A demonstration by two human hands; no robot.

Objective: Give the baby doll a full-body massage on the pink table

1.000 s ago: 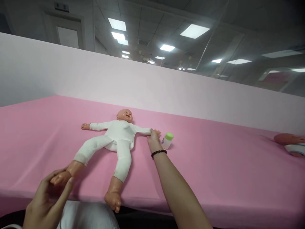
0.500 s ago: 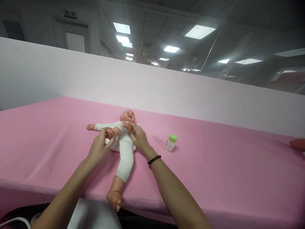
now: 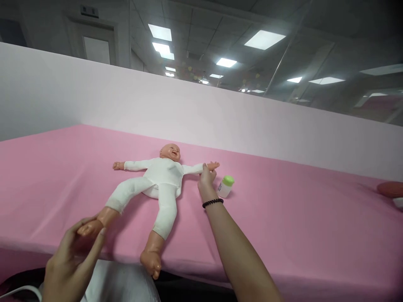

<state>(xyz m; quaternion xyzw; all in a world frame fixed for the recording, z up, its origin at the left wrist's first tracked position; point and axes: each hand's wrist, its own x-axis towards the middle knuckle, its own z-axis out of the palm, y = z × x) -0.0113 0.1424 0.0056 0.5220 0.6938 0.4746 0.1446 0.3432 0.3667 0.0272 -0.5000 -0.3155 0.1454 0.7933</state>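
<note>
A baby doll [image 3: 165,172] in a white cloth body lies on its back on the pink-covered table, arms and legs spread out. My left hand [image 3: 74,251] is closed around the doll's foot on the left side, with the thumb on one side and the fingers on the other. At the doll's outstretched arm on the right, my right hand [image 3: 208,180] grips the wrist. The doll's other foot hangs at the table's front edge. Just right of my right hand stands a small white bottle [image 3: 225,188] with a green cap.
The pink tablecloth [image 3: 283,218] reaches a low white wall [image 3: 204,113] at the back, topped by glass. A reddish-brown object [image 3: 390,189] lies at the far right edge. A white cable [image 3: 25,288] shows at the lower left.
My left hand has drawn the doll's leg down and left, from folded over its body to stretched out. My right hand has moved the doll's arm from its chest outward to the right.
</note>
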